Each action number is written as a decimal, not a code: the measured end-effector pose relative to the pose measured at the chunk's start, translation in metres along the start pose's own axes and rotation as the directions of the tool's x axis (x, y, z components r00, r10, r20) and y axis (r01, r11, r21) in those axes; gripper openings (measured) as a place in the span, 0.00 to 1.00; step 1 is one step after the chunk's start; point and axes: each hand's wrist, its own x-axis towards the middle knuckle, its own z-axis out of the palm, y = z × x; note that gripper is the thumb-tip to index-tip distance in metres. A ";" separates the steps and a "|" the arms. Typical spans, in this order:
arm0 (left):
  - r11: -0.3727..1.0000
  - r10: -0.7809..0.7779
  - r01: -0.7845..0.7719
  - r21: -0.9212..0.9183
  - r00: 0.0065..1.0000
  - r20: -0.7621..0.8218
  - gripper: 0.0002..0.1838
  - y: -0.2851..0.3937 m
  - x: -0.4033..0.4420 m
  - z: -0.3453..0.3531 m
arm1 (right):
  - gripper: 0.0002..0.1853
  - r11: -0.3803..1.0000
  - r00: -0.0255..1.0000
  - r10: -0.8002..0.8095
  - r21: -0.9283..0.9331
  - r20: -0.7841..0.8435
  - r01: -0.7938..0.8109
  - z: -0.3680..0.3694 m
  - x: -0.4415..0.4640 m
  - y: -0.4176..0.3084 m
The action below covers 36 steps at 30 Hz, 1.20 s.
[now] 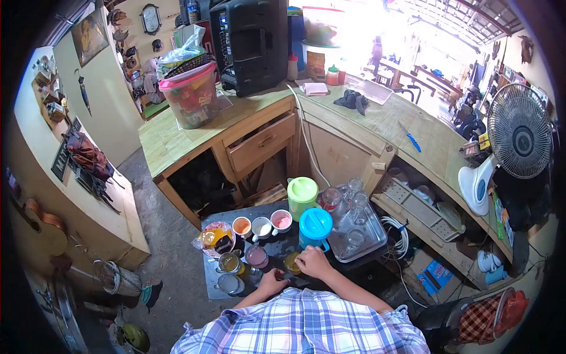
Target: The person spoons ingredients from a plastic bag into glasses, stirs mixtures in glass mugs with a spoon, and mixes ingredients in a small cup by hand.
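My right hand (313, 262) is at a glass of yellow liquid (292, 263) on the low dark table (211, 277), its fingers closed at the glass's rim. My left hand (273, 283) rests near the table's front edge with its fingers bent; whether it holds anything is too small to tell. Left of it stand a glass of pinkish liquid (256, 256), a glass of yellowish liquid (229, 262) and a greyish glass (230, 282). Behind them are an orange-filled cup (242, 226), a white cup (261, 228) and a pink-filled cup (281, 220).
A green pitcher (302, 197) and a blue pitcher (315, 227) stand behind my right hand. To their right, a metal tray (368, 239) carries several glasses. A plate with packets (215, 238) lies at the left. Wooden counters (247, 121) rise beyond, and a fan (519, 133) stands at right.
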 end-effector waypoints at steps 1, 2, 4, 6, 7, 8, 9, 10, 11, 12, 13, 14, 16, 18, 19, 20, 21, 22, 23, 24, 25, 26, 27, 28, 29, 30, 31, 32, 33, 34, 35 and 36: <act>0.998 -0.053 0.054 0.018 0.999 -0.011 0.29 -0.008 0.005 0.005 | 0.12 1.000 1.000 0.001 0.000 -0.002 -0.001 0.000 0.001 -0.002; 0.998 -0.052 0.052 0.020 0.999 -0.010 0.29 -0.016 0.009 0.010 | 0.12 0.998 0.999 0.002 0.057 -0.054 0.001 0.000 0.003 -0.005; 0.994 -0.078 0.077 -0.079 0.997 -0.006 0.42 -0.032 0.020 0.021 | 0.12 0.994 0.994 0.011 0.111 -0.107 0.001 -0.001 0.005 -0.007; 0.994 -0.081 0.079 -0.081 0.997 -0.017 0.47 -0.041 0.028 0.030 | 0.12 1.000 0.997 -0.019 -0.019 -0.079 0.017 -0.001 0.006 -0.006; 0.993 -0.084 0.081 -0.084 0.996 -0.033 0.52 -0.043 0.031 0.034 | 0.12 1.000 0.997 -0.017 -0.020 -0.080 0.016 0.002 0.005 -0.005; 0.993 -0.083 0.080 -0.083 0.996 -0.032 0.52 -0.046 0.034 0.037 | 0.12 1.000 0.998 -0.008 0.014 -0.060 0.008 0.004 0.005 -0.004; 0.993 -0.048 0.043 -0.111 0.998 -0.041 0.55 -0.045 0.036 0.039 | 0.11 0.999 0.999 0.000 0.048 -0.039 0.002 0.002 0.006 -0.005; 0.990 -0.015 0.008 -0.140 0.999 -0.051 0.59 -0.045 0.037 0.042 | 0.11 0.999 0.999 -0.001 0.046 -0.039 0.003 0.001 0.006 -0.006; 0.990 -0.015 0.008 -0.141 0.998 -0.053 0.59 -0.045 0.038 0.043 | 0.11 0.999 0.996 0.007 0.044 -0.086 -0.003 0.000 0.006 -0.008; 0.991 -0.032 0.028 -0.131 0.999 -0.033 0.61 -0.038 0.037 0.041 | 0.11 0.999 0.991 0.014 0.043 -0.133 -0.008 -0.002 0.006 -0.010; 0.992 -0.050 0.048 -0.121 0.999 -0.013 0.63 -0.031 0.035 0.039 | 0.11 0.999 0.991 0.012 0.042 -0.132 -0.006 0.000 0.005 -0.008; 0.991 -0.050 0.048 -0.122 0.999 -0.015 0.63 -0.024 0.033 0.037 | 0.11 1.000 0.996 0.019 0.014 -0.088 -0.018 0.003 0.004 -0.005; 0.985 0.075 -0.084 -0.148 0.995 -0.066 0.64 -0.016 0.032 0.037 | 0.11 1.000 0.999 0.026 -0.014 -0.045 -0.027 0.004 0.004 -0.006; 0.987 0.135 -0.143 -0.077 0.986 -0.102 0.65 -0.012 0.033 0.036 | 0.11 0.992 0.981 0.039 0.125 -0.191 -0.015 0.005 0.005 -0.007; 0.980 0.198 -0.200 -0.003 0.971 -0.131 0.66 -0.011 0.033 0.036 | 0.11 0.992 0.981 0.041 0.126 -0.190 -0.017 0.005 0.004 -0.006; 0.980 0.198 -0.200 -0.003 0.972 -0.129 0.66 -0.010 0.033 0.035 | 0.11 0.998 0.990 0.053 0.046 -0.131 -0.048 0.003 0.003 -0.006; 0.977 0.210 -0.212 -0.005 0.970 -0.126 0.66 -0.010 0.034 0.035 | 0.11 0.997 0.995 0.071 -0.036 -0.073 -0.073 0.004 0.001 -0.004; 0.974 0.224 -0.226 -0.006 0.967 -0.123 0.67 -0.009 0.036 0.035 | 0.11 0.996 0.994 0.072 -0.038 -0.077 -0.075 0.005 0.000 -0.004; 0.973 0.229 -0.231 -0.003 0.966 -0.124 0.67 -0.008 0.037 0.035 | 0.11 0.996 0.995 0.083 0.013 -0.063 -0.083 0.006 -0.001 -0.005; 0.954 0.284 -0.295 -0.056 0.947 -0.153 0.68 -0.007 0.039 0.036 | 0.11 0.994 0.995 0.093 0.063 -0.048 -0.090 0.004 0.000 -0.006; 0.928 0.334 -0.357 -0.108 0.924 -0.184 0.69 -0.006 0.040 0.037 | 0.11 0.994 0.994 0.092 0.061 -0.051 -0.088 0.003 0.001 -0.006; 0.927 0.336 -0.359 -0.107 0.924 -0.183 0.69 -0.006 0.042 0.039 | 0.12 0.995 0.991 0.076 0.075 -0.108 -0.068 0.003 0.000 -0.008; 0.905 0.348 -0.380 -0.192 0.920 -0.182 0.70 -0.005 0.044 0.040 | 0.12 0.995 0.985 0.061 0.087 -0.164 -0.047 0.003 -0.001 -0.008; 0.876 0.358 -0.397 -0.276 0.916 -0.183 0.71 -0.005 0.046 0.041 | 0.12 0.995 0.985 0.061 0.087 -0.164 -0.047 0.004 -0.002 -0.006; 0.876 0.356 -0.395 -0.275 0.916 -0.182 0.71 -0.005 0.047 0.042 | 0.12 0.996 0.991 0.072 0.051 -0.111 -0.067 0.005 -0.002 -0.004; 0.882 0.343 -0.377 -0.283 0.925 -0.165 0.70 -0.007 0.050 0.042 | 0.12 0.996 0.995 0.085 0.014 -0.060 -0.084 0.005 -0.002 -0.005; 0.886 0.329 -0.359 -0.292 0.933 -0.148 0.69 -0.008 0.054 0.042 | 0.12 0.996 0.994 0.085 0.016 -0.062 -0.084 0.005 0.000 -0.007; 0.887 0.329 -0.358 -0.290 0.933 -0.146 0.69 -0.010 0.057 0.041 | 0.12 0.996 0.990 0.062 0.077 -0.129 -0.053 0.005 0.001 -0.009; 0.896 0.349 -0.378 -0.232 0.924 -0.157 0.65 -0.012 0.059 0.041 | 0.12 0.991 0.979 0.045 0.135 -0.197 -0.019 0.005 0.001 -0.010; 0.902 0.369 -0.395 -0.173 0.914 -0.166 0.61 -0.014 0.059 0.041 | 0.12 0.990 0.979 0.051 0.136 -0.196 -0.024 0.007 0.000 -0.009; 0.903 0.368 -0.393 -0.174 0.916 -0.161 0.61 -0.015 0.059 0.042 | 0.12 0.998 0.989 0.053 0.040 -0.139 -0.048 0.009 -0.001 -0.007; 0.885 0.408 -0.432 -0.173 0.899 -0.159 0.57 -0.016 0.059 0.041 | 0.11 0.996 0.995 0.059 -0.060 -0.083 -0.064 0.010 -0.001 -0.006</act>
